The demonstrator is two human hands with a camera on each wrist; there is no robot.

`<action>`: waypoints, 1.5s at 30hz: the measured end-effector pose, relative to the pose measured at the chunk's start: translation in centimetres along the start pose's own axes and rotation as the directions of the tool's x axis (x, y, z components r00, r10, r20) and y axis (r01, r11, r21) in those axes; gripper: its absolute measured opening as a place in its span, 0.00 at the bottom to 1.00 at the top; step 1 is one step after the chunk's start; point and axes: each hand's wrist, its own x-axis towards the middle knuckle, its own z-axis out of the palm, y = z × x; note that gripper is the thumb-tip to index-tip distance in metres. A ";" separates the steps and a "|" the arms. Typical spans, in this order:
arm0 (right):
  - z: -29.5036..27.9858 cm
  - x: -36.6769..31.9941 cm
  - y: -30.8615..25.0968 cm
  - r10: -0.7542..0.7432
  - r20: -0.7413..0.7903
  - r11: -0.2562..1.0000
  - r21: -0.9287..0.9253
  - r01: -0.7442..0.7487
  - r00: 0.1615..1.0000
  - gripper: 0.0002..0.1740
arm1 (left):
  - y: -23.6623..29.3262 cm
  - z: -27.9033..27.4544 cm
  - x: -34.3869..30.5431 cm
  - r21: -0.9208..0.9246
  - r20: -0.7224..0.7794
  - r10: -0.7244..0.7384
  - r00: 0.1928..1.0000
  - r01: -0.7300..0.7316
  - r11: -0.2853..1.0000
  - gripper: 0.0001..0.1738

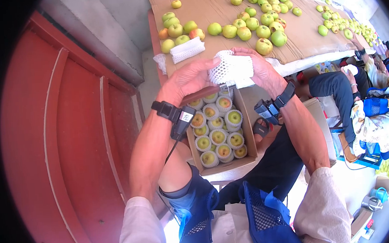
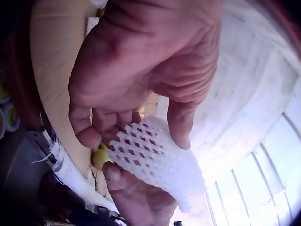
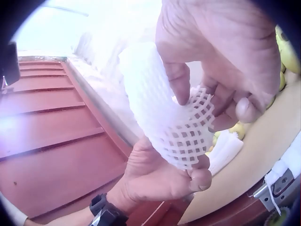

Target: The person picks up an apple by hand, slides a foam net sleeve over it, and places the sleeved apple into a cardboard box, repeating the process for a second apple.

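Note:
Both hands hold a white foam fruit net (image 1: 231,70) between them, over the near edge of the cardboard-covered table (image 1: 223,8). In the head view my left hand (image 1: 194,78) grips its left end, and my right hand (image 1: 263,72) pinches it from the other side. The right wrist view shows the right hand (image 3: 221,52) with its thumb and fingers at the mesh opening, while the left hand (image 3: 160,176) supports the net (image 3: 183,136) from below. No apple shows through the mesh. Below stands an open carton (image 1: 250,140) of apples (image 1: 218,136) in foam nets.
Loose apples (image 1: 242,33) lie on the table, with a stack of foam nets (image 1: 188,50) at its near left. A red door (image 1: 84,141) stands to the left. Another person (image 1: 376,115) sits at the right beside more apples (image 1: 335,21).

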 end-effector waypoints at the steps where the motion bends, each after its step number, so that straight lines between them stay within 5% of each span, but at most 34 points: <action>1: 0.0 0.1 0.0 0.000 0.000 1.000 0.000 0.000 1.000 0.14 | -0.1 0.0 0.0 -0.014 -0.017 -0.010 1.000 0.010 1.000 0.28; 13: 1.7 -0.9 -0.6 0.030 -0.041 0.997 -0.072 -0.033 0.999 0.08 | 0.3 1.1 -0.1 0.103 0.021 0.137 0.990 -0.138 0.985 0.24; 15: 1.6 -0.9 -1.0 0.057 0.141 0.997 0.050 -0.065 0.988 0.09 | 0.2 1.2 -0.2 0.110 0.010 0.161 0.987 -0.161 0.981 0.23; 19: 2.0 -1.4 -1.0 0.115 0.200 0.992 0.035 -0.124 0.973 0.12 | 0.0 0.9 0.0 0.140 -0.067 0.248 0.967 -0.237 0.961 0.21; 24: 2.6 -1.5 -0.9 0.071 0.195 0.997 0.001 -0.073 0.978 0.20 | -0.3 0.6 0.1 0.149 -0.089 0.262 0.961 -0.248 0.957 0.21; 34: 2.2 -1.5 -1.2 0.012 0.192 0.999 0.050 -0.022 0.981 0.20 | -0.2 1.1 -0.2 0.115 -0.044 0.251 0.967 -0.245 0.963 0.23; 37: 1.9 -1.2 -0.9 0.015 0.205 1.000 0.012 -0.018 0.979 0.18 | -0.4 0.6 0.2 0.164 -0.072 0.307 0.949 -0.292 0.942 0.22; 45: 3.5 -1.5 0.0 -0.221 -0.106 0.869 -0.473 0.146 0.970 0.13 | -1.2 0.2 0.9 0.372 -0.263 0.458 0.849 -0.349 0.860 0.15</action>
